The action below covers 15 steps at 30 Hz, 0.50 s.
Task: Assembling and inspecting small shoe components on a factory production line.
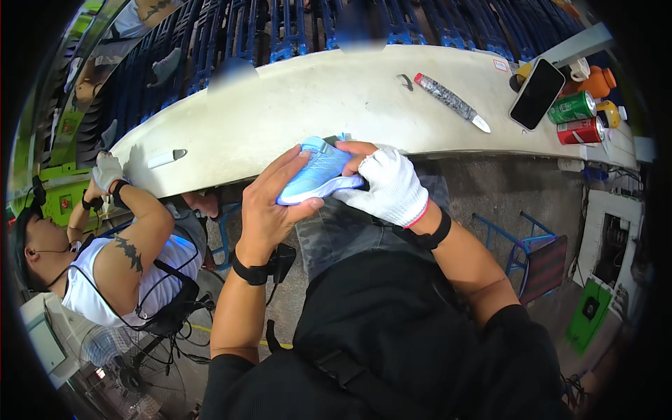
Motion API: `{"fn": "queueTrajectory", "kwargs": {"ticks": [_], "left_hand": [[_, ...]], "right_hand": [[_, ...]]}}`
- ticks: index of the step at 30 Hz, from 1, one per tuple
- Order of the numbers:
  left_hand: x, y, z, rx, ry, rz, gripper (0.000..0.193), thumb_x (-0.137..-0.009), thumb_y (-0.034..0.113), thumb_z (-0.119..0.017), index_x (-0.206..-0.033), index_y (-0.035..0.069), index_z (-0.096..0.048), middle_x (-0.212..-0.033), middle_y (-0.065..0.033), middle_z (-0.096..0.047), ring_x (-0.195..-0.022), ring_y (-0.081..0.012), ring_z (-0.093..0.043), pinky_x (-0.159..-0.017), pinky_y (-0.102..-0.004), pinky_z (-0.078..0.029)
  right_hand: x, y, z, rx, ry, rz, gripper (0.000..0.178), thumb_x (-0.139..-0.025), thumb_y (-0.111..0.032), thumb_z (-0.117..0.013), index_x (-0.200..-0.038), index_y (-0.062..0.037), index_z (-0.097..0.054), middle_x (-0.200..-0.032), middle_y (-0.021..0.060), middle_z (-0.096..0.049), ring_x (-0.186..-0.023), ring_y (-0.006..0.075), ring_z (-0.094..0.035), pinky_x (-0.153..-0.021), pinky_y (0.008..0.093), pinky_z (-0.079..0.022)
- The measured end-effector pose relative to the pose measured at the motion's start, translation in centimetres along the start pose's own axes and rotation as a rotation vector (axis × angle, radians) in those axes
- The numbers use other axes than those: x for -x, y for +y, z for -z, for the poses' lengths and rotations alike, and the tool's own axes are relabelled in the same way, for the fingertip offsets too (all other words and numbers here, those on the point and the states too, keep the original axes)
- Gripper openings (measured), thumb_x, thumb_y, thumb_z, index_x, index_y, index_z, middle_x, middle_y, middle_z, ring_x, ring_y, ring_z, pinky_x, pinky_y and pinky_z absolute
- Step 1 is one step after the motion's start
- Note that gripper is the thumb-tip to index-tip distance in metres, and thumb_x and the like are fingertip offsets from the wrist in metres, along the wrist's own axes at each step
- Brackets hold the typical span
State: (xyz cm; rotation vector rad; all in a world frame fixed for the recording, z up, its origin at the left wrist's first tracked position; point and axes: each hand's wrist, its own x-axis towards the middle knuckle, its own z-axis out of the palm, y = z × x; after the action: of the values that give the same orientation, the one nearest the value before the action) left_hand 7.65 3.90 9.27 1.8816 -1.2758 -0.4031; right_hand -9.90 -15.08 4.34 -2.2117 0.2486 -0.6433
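Wearing a white tank top and a dark cap, a co-worker [133, 273] is well to the left of the left hand, with a wire-guarded fan [129, 374] below. Nearer that hand, up and to its left, a small white object with a grey end [166, 159] lies on the pale workbench [280, 105]. The bare left hand [269, 203] grips the light-blue sneaker [308, 175], fingers over its upper and thumb along the sole edge. The shoe sits between both hands at the bench's near edge. The right hand [392, 189], in a white knit glove with a finger showing bare, closes on its right end. Beyond this hand, to the right, lies a speckled tool with a pointed white tip [451, 101]; farther right are a smartphone [537, 94], a green can [572, 107] and a red can [579, 131].
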Motion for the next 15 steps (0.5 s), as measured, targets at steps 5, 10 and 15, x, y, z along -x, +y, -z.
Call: {"fn": "queueTrajectory", "kwargs": {"ticks": [5,10,15], "left_hand": [[-0.1,-1.6,-1.4,-0.073,0.054,-0.080,0.069,-0.082,0.044,-0.096,-0.136,0.003,-0.078,-0.142,-0.0239,-0.074,-0.120,-0.0384,-0.079,-0.099,-0.0415,-0.065],[2.0,-0.3,1.0,-0.176,0.148,0.041,0.065,-0.084,0.036,-0.095,-0.136,0.002,-0.076,-0.135,-0.0257,-0.076,-0.116,-0.0391,-0.079,-0.097,-0.0426,-0.066],[0.1,2.3,-2.3,-0.255,0.016,0.238,0.073,-0.087,0.039,-0.084,-0.141,-0.003,-0.058,-0.093,-0.0273,-0.075,-0.081,-0.0454,-0.077,-0.068,-0.0549,-0.062]], "right_hand": [[0.1,1.8,-0.2,0.128,0.032,0.076,0.031,-0.077,-0.029,-0.095,-0.089,-0.0101,-0.073,-0.126,0.0143,-0.081,-0.088,0.0292,-0.078,-0.079,0.0419,-0.057],[-2.2,0.6,-1.3,0.304,-0.053,0.250,0.031,-0.083,-0.032,-0.092,-0.095,-0.0106,-0.073,-0.113,0.0121,-0.082,-0.088,0.0306,-0.076,-0.075,0.0445,-0.055],[-0.5,1.1,-0.1,0.237,-0.088,0.256,0.048,-0.088,-0.019,-0.092,-0.127,0.0033,-0.076,-0.110,0.0225,-0.079,-0.092,0.0411,-0.077,-0.080,0.0475,-0.061]]}}
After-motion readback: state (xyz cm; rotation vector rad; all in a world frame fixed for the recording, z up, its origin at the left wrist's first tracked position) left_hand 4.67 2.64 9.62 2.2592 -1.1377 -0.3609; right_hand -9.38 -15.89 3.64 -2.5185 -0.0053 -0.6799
